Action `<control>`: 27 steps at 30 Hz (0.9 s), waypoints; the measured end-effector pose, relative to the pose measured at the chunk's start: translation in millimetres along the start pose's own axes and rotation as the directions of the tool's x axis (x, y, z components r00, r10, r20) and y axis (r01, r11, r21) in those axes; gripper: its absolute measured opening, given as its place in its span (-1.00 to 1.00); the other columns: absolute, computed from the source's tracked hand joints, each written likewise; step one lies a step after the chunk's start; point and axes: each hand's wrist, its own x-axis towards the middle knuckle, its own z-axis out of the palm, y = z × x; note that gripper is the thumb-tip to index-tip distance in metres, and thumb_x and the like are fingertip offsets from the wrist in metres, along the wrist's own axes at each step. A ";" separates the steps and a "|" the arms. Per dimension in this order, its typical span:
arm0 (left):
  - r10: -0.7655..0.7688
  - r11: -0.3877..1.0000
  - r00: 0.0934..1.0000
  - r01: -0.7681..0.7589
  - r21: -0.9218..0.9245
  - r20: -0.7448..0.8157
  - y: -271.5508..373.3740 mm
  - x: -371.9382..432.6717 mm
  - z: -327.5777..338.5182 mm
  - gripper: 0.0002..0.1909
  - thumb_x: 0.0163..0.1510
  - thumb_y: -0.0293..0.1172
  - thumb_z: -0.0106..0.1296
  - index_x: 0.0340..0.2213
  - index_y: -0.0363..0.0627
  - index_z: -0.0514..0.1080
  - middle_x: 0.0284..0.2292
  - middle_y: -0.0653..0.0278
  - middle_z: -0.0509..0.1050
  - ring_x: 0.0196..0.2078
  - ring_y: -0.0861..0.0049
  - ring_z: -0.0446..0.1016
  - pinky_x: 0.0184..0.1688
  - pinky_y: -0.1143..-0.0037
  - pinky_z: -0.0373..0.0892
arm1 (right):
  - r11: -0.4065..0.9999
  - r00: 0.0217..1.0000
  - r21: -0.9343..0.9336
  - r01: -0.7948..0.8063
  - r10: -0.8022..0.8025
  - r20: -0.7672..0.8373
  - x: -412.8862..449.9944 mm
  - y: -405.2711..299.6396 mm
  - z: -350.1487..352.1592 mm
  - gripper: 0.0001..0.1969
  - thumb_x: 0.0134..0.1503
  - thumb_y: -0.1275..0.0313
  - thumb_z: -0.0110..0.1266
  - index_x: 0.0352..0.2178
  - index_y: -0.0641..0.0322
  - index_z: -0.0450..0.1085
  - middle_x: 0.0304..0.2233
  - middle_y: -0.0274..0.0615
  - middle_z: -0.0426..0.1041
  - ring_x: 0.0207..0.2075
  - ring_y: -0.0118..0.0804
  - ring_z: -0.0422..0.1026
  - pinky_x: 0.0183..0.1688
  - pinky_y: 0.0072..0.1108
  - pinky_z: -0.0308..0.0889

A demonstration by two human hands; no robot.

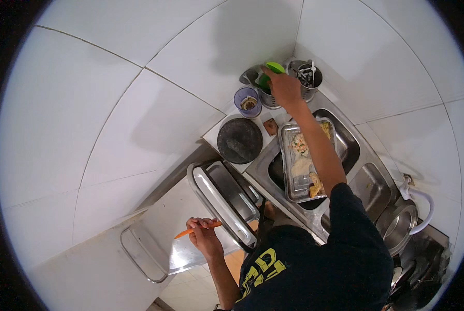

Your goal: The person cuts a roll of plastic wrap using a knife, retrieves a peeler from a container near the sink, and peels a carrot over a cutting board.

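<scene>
My left hand is closed around a carrot above the metal surface at the lower left. Stretched out to the back corner, my right hand is at a green plastic item over a perforated metal holder; whether the fingers grip it is hidden. A second metal holder with utensils stands just to the right. Under my right forearm, a metal tray with several portions of food lies across the sink. A clear purplish cup is left of the holders.
A dark stone mortar sits at the counter corner. Metal trays lean beside the metal surface. The double sink has a white hose and metal pots at its right. Tiled walls enclose the corner.
</scene>
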 end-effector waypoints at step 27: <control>-0.047 0.997 0.997 0.051 -0.058 0.067 -17.3 8.0 0.9 -0.86 0.28 -0.27 -0.10 -0.29 -0.03 0.25 -0.45 0.36 0.33 -0.38 0.51 0.39 -0.21 0.33 0.42 | 0.924 0.878 -0.052 -0.380 0.377 0.295 41.6 8.0 -8.7 -0.63 0.04 0.21 0.12 -0.17 0.20 0.50 -0.10 0.04 0.50 -0.04 0.05 0.48 -0.17 -0.17 0.46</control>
